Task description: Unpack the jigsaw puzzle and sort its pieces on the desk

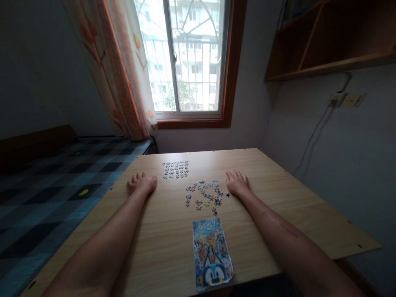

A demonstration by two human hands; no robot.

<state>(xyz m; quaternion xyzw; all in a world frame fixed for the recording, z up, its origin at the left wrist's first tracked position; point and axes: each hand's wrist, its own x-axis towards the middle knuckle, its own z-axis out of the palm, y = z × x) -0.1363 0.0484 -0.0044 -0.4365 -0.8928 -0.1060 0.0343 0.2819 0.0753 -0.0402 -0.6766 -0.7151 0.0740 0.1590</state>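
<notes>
My left hand (pixel 142 183) rests palm down on the wooden table, fingers apart, holding nothing. Just right of it and farther back, several puzzle pieces (pixel 176 170) are laid out in rows. My right hand (pixel 236 182) also lies flat on the tabletop, with its fingers spread. Between the hands is a loose scatter of puzzle pieces (pixel 204 192); one dark piece (pixel 227 194) sits close beside my right hand. Nearer to me lies a colourful picture sheet (pixel 212 253) with "Bluey" printed at its top.
The light wooden table (pixel 167 243) runs toward a wall with a window (pixel 194 57). A bed with a checked cover (pixel 62 194) adjoins the left side, below a curtain (pixel 123 74). On the right wall are a shelf (pixel 328 62) and a socket with a cord (pixel 338 99).
</notes>
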